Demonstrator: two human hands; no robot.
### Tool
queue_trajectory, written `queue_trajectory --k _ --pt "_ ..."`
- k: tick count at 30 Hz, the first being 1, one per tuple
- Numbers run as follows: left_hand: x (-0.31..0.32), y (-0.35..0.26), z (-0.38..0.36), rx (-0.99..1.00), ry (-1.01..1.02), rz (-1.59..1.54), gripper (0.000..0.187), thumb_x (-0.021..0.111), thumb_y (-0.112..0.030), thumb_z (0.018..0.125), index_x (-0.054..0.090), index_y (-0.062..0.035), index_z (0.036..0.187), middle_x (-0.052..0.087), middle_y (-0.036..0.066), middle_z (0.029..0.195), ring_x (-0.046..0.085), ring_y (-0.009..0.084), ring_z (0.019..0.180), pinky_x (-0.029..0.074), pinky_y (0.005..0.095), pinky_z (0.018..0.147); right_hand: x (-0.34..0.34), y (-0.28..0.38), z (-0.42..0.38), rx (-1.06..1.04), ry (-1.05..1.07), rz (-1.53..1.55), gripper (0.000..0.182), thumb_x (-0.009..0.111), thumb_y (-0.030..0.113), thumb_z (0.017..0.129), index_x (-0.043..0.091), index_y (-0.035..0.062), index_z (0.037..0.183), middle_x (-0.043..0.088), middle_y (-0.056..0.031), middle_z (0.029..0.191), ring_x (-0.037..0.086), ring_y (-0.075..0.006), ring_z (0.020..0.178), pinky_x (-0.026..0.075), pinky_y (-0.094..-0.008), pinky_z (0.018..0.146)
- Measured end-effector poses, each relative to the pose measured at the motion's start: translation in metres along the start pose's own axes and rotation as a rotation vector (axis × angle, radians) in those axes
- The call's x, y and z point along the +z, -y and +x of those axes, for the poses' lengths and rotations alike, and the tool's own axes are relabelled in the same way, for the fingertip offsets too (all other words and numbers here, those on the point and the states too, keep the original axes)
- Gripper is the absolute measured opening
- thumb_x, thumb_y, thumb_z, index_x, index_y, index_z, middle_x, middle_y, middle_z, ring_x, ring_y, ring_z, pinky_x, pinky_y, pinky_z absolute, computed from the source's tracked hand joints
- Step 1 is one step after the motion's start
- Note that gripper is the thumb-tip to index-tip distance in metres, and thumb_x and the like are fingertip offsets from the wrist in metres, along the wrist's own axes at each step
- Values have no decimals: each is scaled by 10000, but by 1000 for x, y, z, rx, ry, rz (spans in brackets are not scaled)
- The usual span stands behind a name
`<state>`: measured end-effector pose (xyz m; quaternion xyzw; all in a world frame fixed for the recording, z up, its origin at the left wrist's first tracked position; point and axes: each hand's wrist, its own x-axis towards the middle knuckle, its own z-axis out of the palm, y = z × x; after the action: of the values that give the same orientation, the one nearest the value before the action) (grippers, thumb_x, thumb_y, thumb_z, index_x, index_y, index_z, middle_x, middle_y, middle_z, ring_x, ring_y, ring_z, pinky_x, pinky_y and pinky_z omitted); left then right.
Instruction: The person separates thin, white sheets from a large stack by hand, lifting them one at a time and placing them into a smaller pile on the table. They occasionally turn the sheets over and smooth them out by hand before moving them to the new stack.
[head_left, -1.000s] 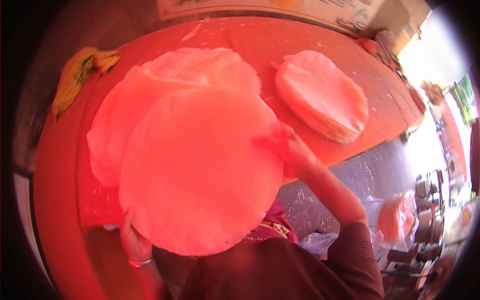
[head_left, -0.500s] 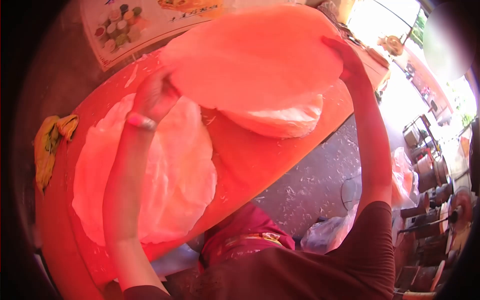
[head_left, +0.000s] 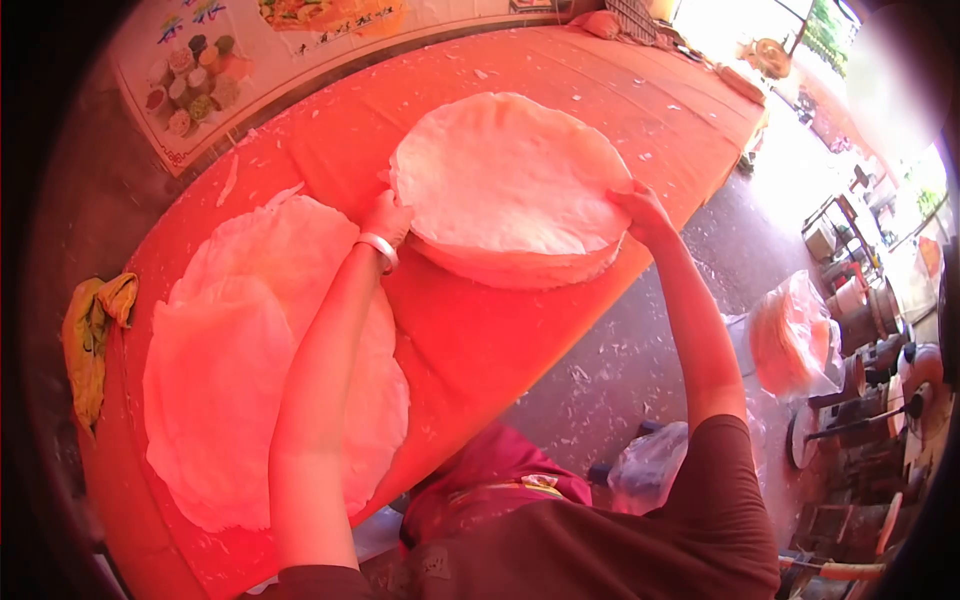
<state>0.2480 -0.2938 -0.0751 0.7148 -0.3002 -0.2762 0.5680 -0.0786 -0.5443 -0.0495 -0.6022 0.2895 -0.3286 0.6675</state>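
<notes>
A stack of thin round sheets (head_left: 510, 180) rests on the red-covered table (head_left: 460, 340). My left hand (head_left: 388, 218), with a pale bracelet at its wrist, pinches the left edge of the top sheet. At the right edge of that same sheet, my right hand (head_left: 642, 208) has its fingers closed on the rim. The top sheet lies nearly flat over the others. Beneath my left forearm, a looser pile of wide thin sheets (head_left: 225, 370) spreads over the left part of the table.
A yellow-green cloth (head_left: 88, 345) hangs at the table's left edge. Behind the table is a printed poster (head_left: 215, 75). Plastic bags, one a filled clear bag (head_left: 790, 335), stand to the right, near pans and stools. Scraps litter the floor.
The sheet held up between both hands has come down onto the stack. Both hands have moved lower and closer together, still gripping its edges.
</notes>
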Motion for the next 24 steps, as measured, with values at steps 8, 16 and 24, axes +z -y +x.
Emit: queue_trajectory --k 8,16,24 --pt "20 -56 -52 457 -303 1119 621 508 -254 844 253 -41 1369 260 187 1392 225 316 1306 191 477 1048 58 49 -40 -484 -364 -1289 703 660 333 778 337 77 1347 355 -214 1341 324 -348 1254 286 -429 1016" --pt "29 -50 -74 143 392 1248 703 271 -551 882 214 -90 1410 24 101 1503 -72 274 1382 -1 540 1076 72 -1 -60 -299 218 -1546 622 378 561 871 293 239 1396 164 -127 1478 42 -377 1364 49 -520 1077" --pt "-17 -71 -160 232 216 797 702 409 -498 870 324 30 1325 288 205 1401 206 317 1332 157 450 1078 17 -54 -5 -1071 416 -1728 323 457 138 885 464 140 1208 256 -128 1448 229 -385 1322 112 -522 1083"
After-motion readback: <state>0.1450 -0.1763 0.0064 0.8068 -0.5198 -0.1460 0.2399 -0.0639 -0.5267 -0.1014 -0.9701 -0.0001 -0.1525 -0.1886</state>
